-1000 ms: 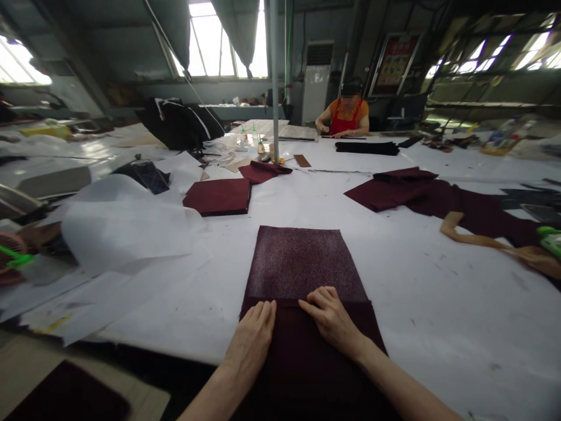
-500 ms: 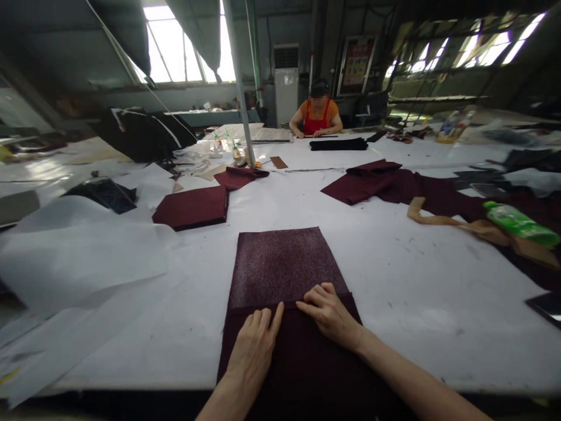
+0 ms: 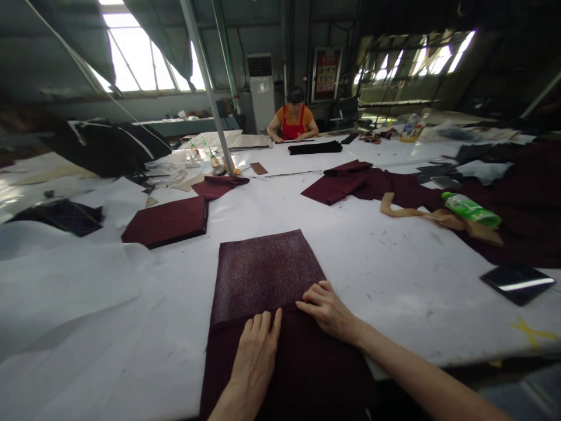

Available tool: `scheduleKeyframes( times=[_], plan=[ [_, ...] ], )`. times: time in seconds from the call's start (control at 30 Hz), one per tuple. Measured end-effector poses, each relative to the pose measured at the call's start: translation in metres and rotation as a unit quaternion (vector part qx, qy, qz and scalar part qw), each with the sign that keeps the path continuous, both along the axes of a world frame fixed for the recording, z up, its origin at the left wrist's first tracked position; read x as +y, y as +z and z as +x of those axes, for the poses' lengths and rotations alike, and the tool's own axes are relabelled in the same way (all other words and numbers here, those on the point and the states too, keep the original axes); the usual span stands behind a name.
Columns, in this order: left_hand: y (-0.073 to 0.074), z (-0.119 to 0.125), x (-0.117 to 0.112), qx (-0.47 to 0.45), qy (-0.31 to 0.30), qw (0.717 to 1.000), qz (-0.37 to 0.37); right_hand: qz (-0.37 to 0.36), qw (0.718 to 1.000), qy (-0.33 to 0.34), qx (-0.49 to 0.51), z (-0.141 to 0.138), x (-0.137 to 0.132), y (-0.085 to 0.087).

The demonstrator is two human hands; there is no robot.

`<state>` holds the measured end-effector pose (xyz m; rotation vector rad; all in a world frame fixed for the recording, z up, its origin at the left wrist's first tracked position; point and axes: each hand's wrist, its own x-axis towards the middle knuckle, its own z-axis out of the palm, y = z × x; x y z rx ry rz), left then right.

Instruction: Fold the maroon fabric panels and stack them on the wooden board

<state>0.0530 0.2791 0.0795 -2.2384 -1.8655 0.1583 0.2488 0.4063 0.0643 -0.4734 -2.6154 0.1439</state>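
Fingers [image 3: 265,325] of the left hand [image 3: 256,354] and right hand [image 3: 329,314] press flat, slightly spread, gripping nothing, on the maroon rectangular cloth [image 3: 263,269]; folded maroon fabric stack [image 3: 166,221], green plastic bottle [image 3: 471,209] and black flat tablet [image 3: 517,282] lie well apart.

The left grip [image 3: 256,351] is a bare hand with slim, long fingers. The right grip [image 3: 326,313] is bare as well, its knuckles standing out plainly. The left forearm [image 3: 232,403] and the right forearm [image 3: 416,380] are slender and uncovered right to the lower edge of the view, so any sleeve lies beyond it. The nails are too small to judge. Nothing more of the body shows.
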Motion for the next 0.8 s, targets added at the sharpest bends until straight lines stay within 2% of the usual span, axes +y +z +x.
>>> scheduleKeyframes(
  times=[0.1,0.33,0.53,0.8],
  plan=[
    [-0.003,0.004,0.004,-0.004,-0.021,1.0,0.021,0.007,1.0,-0.007,0.005,0.008,0.003,-0.001],
    [0.0,0.022,0.014,0.01,-0.013,1.0,-0.008,0.026,0.999,-0.018,0.008,0.026,0.01,-0.004],
    [-0.004,0.031,0.018,0.009,-0.039,0.999,0.023,0.048,0.999,-0.02,0.003,0.038,0.013,-0.003],
    [0.0,0.048,0.03,0.01,-0.042,0.999,0.011,0.072,0.997,-0.024,-0.018,0.048,0.016,-0.003]
  ],
)
